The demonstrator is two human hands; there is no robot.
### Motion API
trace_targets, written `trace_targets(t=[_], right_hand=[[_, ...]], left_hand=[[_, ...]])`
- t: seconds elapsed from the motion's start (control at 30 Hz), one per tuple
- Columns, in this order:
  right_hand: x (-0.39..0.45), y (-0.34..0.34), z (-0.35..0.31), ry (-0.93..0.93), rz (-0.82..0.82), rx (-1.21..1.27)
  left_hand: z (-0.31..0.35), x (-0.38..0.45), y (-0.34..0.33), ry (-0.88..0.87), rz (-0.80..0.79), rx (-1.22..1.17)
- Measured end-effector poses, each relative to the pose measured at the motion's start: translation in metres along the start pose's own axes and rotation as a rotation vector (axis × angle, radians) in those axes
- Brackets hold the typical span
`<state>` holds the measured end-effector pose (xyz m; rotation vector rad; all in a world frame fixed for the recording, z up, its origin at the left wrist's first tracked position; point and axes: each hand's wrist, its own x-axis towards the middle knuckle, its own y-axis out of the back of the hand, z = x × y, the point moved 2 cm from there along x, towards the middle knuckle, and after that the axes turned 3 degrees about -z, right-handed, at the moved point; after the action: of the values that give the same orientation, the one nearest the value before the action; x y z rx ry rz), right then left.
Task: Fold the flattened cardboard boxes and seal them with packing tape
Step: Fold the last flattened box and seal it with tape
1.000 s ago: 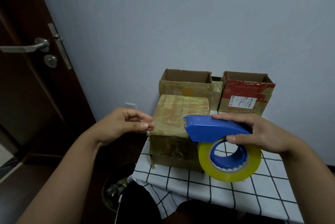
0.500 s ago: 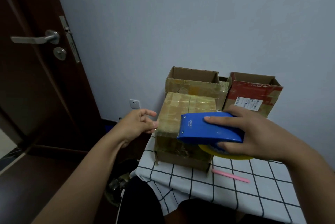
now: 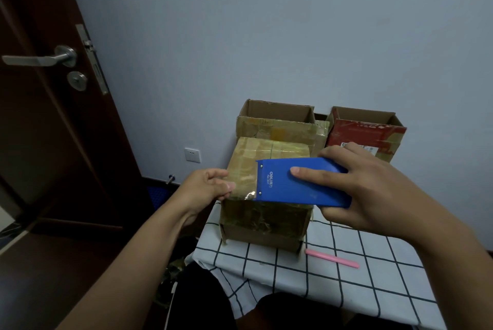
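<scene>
A closed brown cardboard box point(image 3: 264, 220), its top covered in shiny tape, stands at the near left corner of the table. My right hand point(image 3: 365, 185) grips a blue tape dispenser point(image 3: 301, 182) laid flat over the box's top near edge, cutter end pointing left. A crinkled bit of tape point(image 3: 249, 196) shows at that end. My left hand point(image 3: 210, 185) pinches at the box's top left edge, fingertips close to the tape end. The tape roll itself is hidden under the dispenser and my hand.
Two open-topped boxes stand behind against the wall, a plain brown box point(image 3: 277, 126) and a red-printed box point(image 3: 365, 134). A pink stick point(image 3: 332, 258) lies on the checked tablecloth point(image 3: 346, 281). A dark door point(image 3: 48, 116) is on the left.
My right hand has tipped the dispenser from upright, roll showing, to flat on the box top. My left hand has closed in onto the box's left edge.
</scene>
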<state>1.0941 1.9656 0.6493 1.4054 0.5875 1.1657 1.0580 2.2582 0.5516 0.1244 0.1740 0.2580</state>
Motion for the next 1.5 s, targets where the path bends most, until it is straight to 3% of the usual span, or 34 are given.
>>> trace_targets(t=[0.23,0.57,1.1,1.5], right_hand=[[-0.008,-0.017,0.021,-0.127,-0.173,0.341],[-0.005,-0.027,0.058,-0.192,-0.269,0.572],[-0.026,-0.024,0.083,-0.239,-0.338,0.571],[-0.036,-0.041,0.093,-0.327,-0.357,0.637]], left_hand=[[0.026,0.007,0.023,-0.064,0.011,0.030],[0.009,0.023,0.035,0.128,0.032,-0.006],[-0.007,0.023,0.042,0.124,0.084,-0.073],[-0.010,0.033,0.029,0.134,0.148,0.162]])
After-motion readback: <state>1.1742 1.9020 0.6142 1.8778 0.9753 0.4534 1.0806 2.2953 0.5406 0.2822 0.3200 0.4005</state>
